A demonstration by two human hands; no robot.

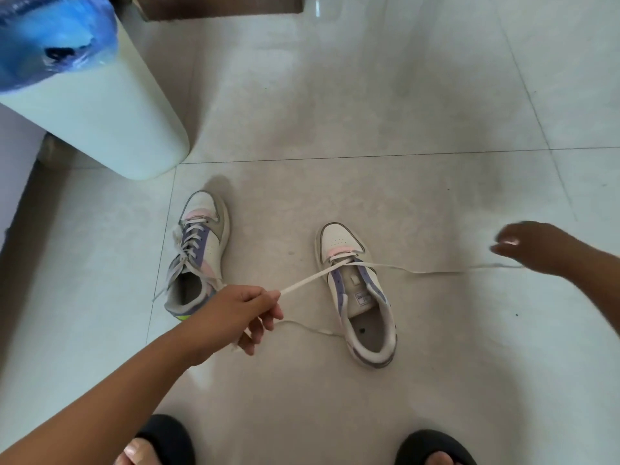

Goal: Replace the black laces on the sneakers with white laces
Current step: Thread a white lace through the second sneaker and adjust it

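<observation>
Tiled floor [385, 105], pale grey, with dark grout lines. A white bin [110, 115] with a blue liner [50, 38] stands at upper left.

Left shoe [198, 253] lies on the floor near the bin, toe pointing away, fully laced in white. Right shoe [357, 293] lies apart from it to the right, toe also pointing away; only its lowest eyelets near the toe carry a white lace [312, 278], the upper eyelets are bare.

Left hand [241, 310] is between the two shoes, fingers curled and pinching one end of the lace, which runs taut from the hand to the toe eyelets; the slack tail trails on the floor towards the shoe's heel. Right hand [533, 246] is well to the right of the shoe, blurred; the other lace end runs out to it, but whether the fingers grip it cannot be determined.

Two feet in black slippers [432, 444] at the bottom edge.
</observation>
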